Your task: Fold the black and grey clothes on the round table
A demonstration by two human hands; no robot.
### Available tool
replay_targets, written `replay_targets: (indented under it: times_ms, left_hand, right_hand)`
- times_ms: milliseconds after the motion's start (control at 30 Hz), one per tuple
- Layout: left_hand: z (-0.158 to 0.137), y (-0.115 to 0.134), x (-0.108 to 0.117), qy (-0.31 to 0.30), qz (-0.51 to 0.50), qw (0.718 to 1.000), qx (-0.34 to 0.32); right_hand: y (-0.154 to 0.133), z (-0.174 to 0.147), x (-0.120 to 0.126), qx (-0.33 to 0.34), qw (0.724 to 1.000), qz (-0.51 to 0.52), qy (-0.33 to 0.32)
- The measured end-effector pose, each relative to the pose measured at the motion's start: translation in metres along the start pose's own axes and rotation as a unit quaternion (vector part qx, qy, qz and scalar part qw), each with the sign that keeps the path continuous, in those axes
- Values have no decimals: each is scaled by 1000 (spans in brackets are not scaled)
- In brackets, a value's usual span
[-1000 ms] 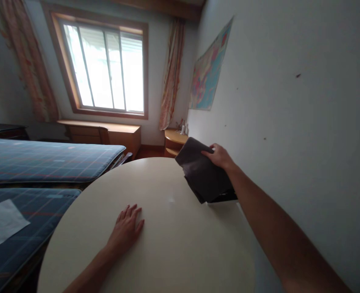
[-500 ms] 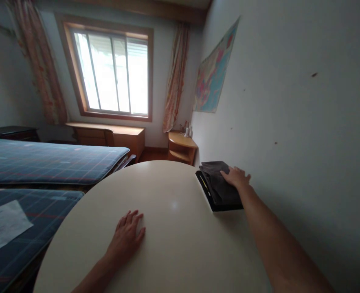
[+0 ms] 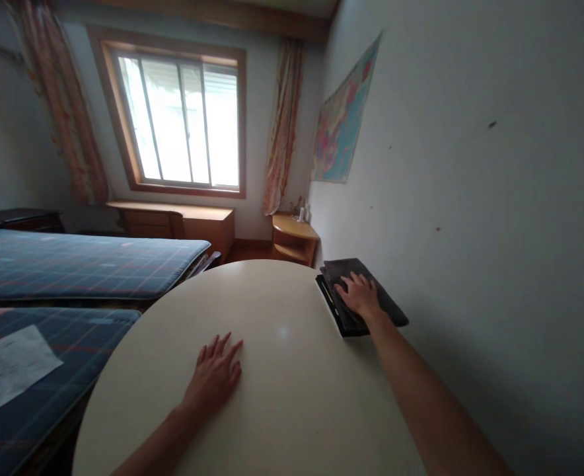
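Observation:
On the round white table (image 3: 282,377), my left hand (image 3: 215,370) rests palm down with its fingers spread, holding nothing. My right hand (image 3: 360,294) lies flat on a dark grey, soft-looking sheet (image 3: 345,267), perhaps folded cloth; its exact kind is unclear. Its fingers are apart and touch the sheet's upper face. Beneath the sheet is a flat black object (image 3: 332,309) with a pale lower edge and a small yellow mark on its left side. My right hand and forearm hide part of this stack.
A white wall (image 3: 490,218) runs close along the right, with a map (image 3: 344,122) on it. Two plaid mattresses (image 3: 98,268) lie to the left, the nearer bearing a paper sheet (image 3: 12,370). Beyond stand a wooden desk (image 3: 207,211) and a corner shelf (image 3: 294,228).
My right hand has moved left and nearer, from the sheet's right edge onto its top. The grey sheet now lies flatter and reaches farther right. My left hand has shifted slightly right, fingers more spread.

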State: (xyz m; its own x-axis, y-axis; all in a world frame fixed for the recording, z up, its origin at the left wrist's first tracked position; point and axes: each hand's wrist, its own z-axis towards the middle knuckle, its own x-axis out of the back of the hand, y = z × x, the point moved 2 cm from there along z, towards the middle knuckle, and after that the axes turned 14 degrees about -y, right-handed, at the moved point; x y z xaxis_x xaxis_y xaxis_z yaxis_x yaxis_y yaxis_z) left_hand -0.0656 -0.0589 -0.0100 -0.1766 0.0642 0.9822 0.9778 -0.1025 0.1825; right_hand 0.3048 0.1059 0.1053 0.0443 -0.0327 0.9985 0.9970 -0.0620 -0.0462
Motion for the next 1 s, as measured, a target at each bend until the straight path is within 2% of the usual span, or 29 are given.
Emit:
replay_targets:
  times_ms: [133, 233, 300, 433, 533, 633, 1000]
  left_hand:
    - [16, 19, 15, -15, 5, 998, -54]
    - [34, 39, 24, -26, 2, 997, -69]
    - [44, 51, 24, -24, -14, 997, -73]
    - [47, 60, 12, -45, -43, 993, -103]
    - [44, 56, 5, -66, -41, 988, -132]
    - [43, 50, 4, -72, -34, 986, -145]
    - [43, 52, 5, -71, -38, 987, -142]
  right_hand:
    - [-41, -32, 7, 124, 989, 38, 75]
    - [-80, -62, -12, 201, 972, 91, 75]
    - [-100, -81, -35, 223, 965, 132, 50]
    - [-113, -109, -82, 181, 973, 138, -43]
    - [-108, -119, -102, 167, 971, 113, -132]
    - [-104, -122, -104, 173, 967, 104, -154]
    - [-106, -121, -100, 163, 969, 90, -161]
